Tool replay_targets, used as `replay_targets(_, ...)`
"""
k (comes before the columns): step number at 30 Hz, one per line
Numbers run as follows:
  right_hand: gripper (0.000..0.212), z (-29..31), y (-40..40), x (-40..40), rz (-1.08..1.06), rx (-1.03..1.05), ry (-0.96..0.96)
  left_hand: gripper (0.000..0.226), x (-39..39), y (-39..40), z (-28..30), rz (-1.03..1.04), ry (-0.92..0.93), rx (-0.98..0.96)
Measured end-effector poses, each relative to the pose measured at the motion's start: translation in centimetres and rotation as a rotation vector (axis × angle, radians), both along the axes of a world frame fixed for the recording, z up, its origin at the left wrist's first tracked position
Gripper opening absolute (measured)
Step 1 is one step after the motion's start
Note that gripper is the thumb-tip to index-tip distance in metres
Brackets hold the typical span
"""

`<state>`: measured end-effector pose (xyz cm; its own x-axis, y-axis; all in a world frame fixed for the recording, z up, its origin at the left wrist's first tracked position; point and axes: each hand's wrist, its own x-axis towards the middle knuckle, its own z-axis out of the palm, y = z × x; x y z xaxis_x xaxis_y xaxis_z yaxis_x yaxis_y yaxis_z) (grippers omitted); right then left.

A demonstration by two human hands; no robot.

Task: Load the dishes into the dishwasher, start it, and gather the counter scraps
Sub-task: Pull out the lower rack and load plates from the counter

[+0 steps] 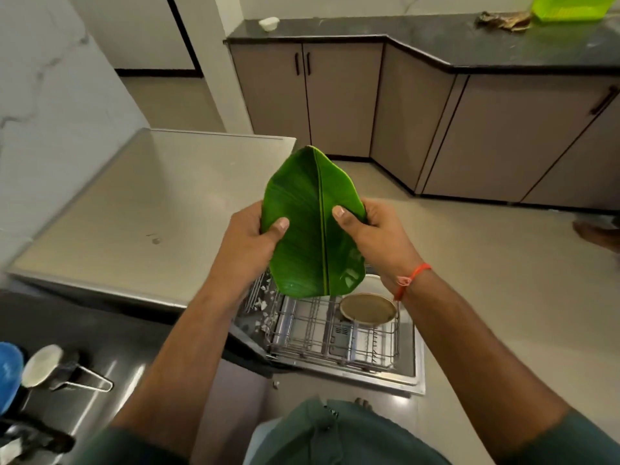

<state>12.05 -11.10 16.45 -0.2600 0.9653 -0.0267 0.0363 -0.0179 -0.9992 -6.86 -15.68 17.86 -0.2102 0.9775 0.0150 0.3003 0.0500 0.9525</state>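
Both hands up at chest height over the open dishwasher. Left hand (250, 234) grips the left edge of a green leaf-shaped plate (310, 223), thumb across its face, fingers curled behind. Right hand (367, 226) grips the right edge the same way, thumb near the centre rib. The plate is held tilted, pointed tip away from the body, clear of the rack below. An orange thread (411, 278) circles the right wrist.

Lower dishwasher rack (312, 330) is pulled out over the open door (417, 364). A round brownish plate (368, 309) leans in the rack's right side, with a pale dish just behind it. White bits lie scattered at the rack's left edge.

Steel table (134, 209) to the left, near the dishwasher. On the dark surface at lower left, a metal cup with a handle (55, 367) lies on its side. Far table (436, 35) carries a small white bowl (269, 23), brown scraps (505, 21) and a green basket (570, 6).
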Motion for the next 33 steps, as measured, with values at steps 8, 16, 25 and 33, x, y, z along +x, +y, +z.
replay_targets(8, 0.016, -2.5, 3.7, 0.6, -0.097, -0.067, -0.002, 0.032, 0.7, 4.6, -3.3, -0.073, -0.005, -0.075)
replay_targets(16, 0.015, -9.4, 6.5, -1.0, -0.163, -0.104, -0.317, 0.018, -2.0, 9.0, -10.2, -0.138, 0.237, -0.219)
replay_targets(25, 0.035, -18.3, 7.0, -1.8, -0.033, -0.194, -0.768, 0.028, -1.8, 10.6, -19.4, -0.232, 0.634, -0.542)
replay_targets(33, 0.045, -25.3, 8.8, -3.2, 0.204, -0.167, -0.997, 0.037, -2.6, 12.3, -26.0, -0.144, 0.517, -0.733)
